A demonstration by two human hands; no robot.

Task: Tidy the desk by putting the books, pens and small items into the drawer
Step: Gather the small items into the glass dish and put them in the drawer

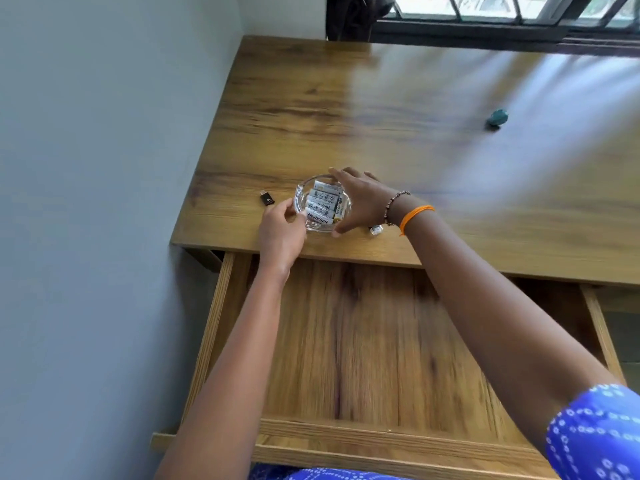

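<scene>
A round glass dish [300, 199] holding several white batteries [322, 201] sits near the front left edge of the wooden desk [398, 109]. My left hand [281, 233] touches the dish's near left rim with its fingertips. My right hand [360, 199] cups the dish's right side, thumb at the near rim. A small black adapter [266, 199] lies left of the dish. A small silver item [375, 230] lies under my right wrist. The drawer [363, 341] below the desk edge is pulled out, and its bottom is bare wood.
A small teal object [497, 118] lies far right on the desk. A grey wall [104, 168] borders the desk's left side. A dark-framed window [502, 26] runs along the back. The drawer's front rail [363, 441] is close to my body.
</scene>
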